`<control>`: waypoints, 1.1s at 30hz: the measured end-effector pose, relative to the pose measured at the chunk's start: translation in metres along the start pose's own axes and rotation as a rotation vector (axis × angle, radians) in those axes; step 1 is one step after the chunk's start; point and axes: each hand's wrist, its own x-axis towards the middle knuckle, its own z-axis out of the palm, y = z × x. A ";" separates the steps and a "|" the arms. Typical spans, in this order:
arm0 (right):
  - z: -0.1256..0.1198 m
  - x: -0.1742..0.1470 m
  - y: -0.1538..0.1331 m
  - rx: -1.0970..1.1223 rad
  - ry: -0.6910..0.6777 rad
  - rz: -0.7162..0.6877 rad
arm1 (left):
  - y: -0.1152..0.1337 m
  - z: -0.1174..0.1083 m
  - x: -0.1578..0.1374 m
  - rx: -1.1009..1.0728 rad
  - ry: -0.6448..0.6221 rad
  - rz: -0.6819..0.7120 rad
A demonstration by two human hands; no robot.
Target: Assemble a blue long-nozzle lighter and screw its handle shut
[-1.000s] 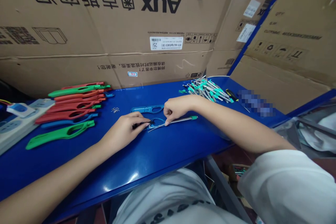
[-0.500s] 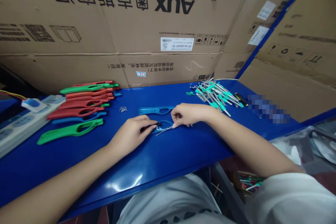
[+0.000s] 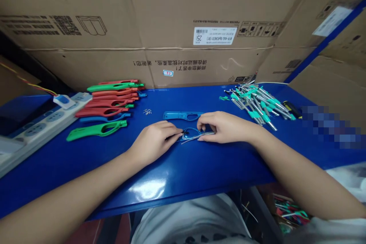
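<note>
My left hand (image 3: 154, 141) pinches a small black part (image 3: 185, 132) with thin wires, at the left end of a looped blue plastic shell (image 3: 192, 129). That shell lies on the table, partly covered by my fingers. My right hand (image 3: 228, 126) is closed on a thin metal tube (image 3: 209, 133) at the right of the loop, with its index finger curled above. Pale wires (image 3: 192, 137) run between the two hands. Just beyond them lies a second blue shell half (image 3: 177, 115), its right end close to my right fingers.
Red, green and blue handles (image 3: 97, 130) lie stacked at left beside a white power strip (image 3: 42, 124). Small screws (image 3: 147, 111) are scattered near them. Metal tubes with teal pieces (image 3: 257, 103) form a pile at right, next to a screwdriver (image 3: 291, 109). Cardboard (image 3: 160, 19) stands behind the blue table (image 3: 228, 164).
The camera view has shifted, so the scene sits further right. Both hands stay at the blue shell; more of the metal tube now shows at my right fingers.
</note>
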 end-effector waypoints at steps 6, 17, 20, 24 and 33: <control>0.014 0.004 -0.005 -0.095 -0.008 -0.109 | 0.005 -0.005 0.000 0.188 -0.043 0.056; 0.011 0.002 -0.004 0.019 -0.004 -0.147 | 0.010 -0.006 -0.002 0.057 -0.050 -0.064; 0.011 0.000 -0.006 0.005 0.001 -0.156 | 0.010 -0.005 0.000 -0.075 -0.019 -0.138; 0.013 0.001 -0.007 -0.006 -0.004 -0.137 | 0.010 -0.005 0.001 -0.110 -0.018 -0.163; 0.016 0.004 -0.008 -0.084 -0.010 -0.135 | 0.023 -0.014 0.000 0.290 -0.210 -0.016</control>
